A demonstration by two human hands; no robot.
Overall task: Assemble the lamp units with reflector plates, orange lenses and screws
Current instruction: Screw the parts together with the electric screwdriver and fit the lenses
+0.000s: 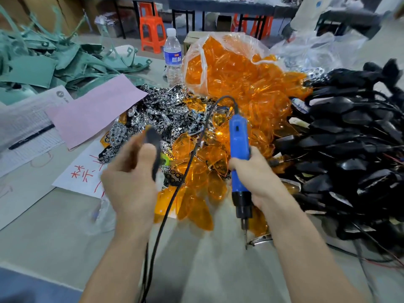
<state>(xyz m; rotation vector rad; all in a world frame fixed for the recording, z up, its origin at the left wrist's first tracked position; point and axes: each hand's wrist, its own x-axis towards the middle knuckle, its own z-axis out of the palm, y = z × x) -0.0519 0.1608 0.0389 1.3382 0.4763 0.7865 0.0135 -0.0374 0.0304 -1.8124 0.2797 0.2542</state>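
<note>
My right hand (pixel 258 178) grips a blue electric screwdriver (pixel 239 149), bit pointing down near the table. Its black cable (pixel 175 193) loops up and back down between my arms. My left hand (pixel 129 178) holds a blurred black lamp unit (pixel 154 147) above the table. Behind my hands lies a heap of orange lenses (pixel 203 169), spilling from a clear bag of orange lenses (pixel 236 68). Shiny chrome reflector plates (pixel 159 114) are piled at centre left. Black lamp housings with wires (pixel 349 138) are heaped at the right.
A water bottle (pixel 172 55) stands behind the plates. Pink paper (pixel 96 110), white sheets with red writing (pixel 83 171) and a pen (pixel 30 136) lie at left. Green plastic scrap (pixel 39 62) fills the far left. A small metal part (pixel 260 239) sits under the screwdriver tip.
</note>
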